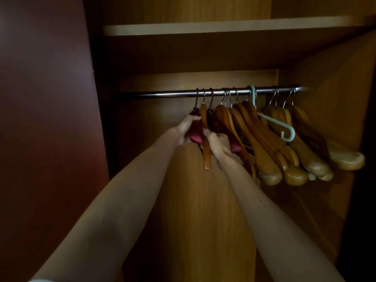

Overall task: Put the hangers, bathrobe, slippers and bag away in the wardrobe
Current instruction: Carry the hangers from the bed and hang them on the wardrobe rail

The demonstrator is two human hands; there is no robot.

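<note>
A metal rail (162, 94) crosses the open wardrobe. On its left part hang two dark red padded hangers and a slim wooden hanger (206, 151) between them. My left hand (186, 129) grips the left red padded hanger (196, 132). My right hand (218, 143) holds the right red padded hanger (234, 142), with fingers by the wooden one. Several thick wooden hangers (264, 151) and a pale green plastic hanger (284, 129) hang to the right. Bathrobe, slippers and bag are out of sight.
A light wooden shelf (203, 27) runs above the rail. A dark red wardrobe door (44, 119) stands at the left. The wooden back panel (203, 210) lies behind my arms, and a side wall (345, 98) closes the right.
</note>
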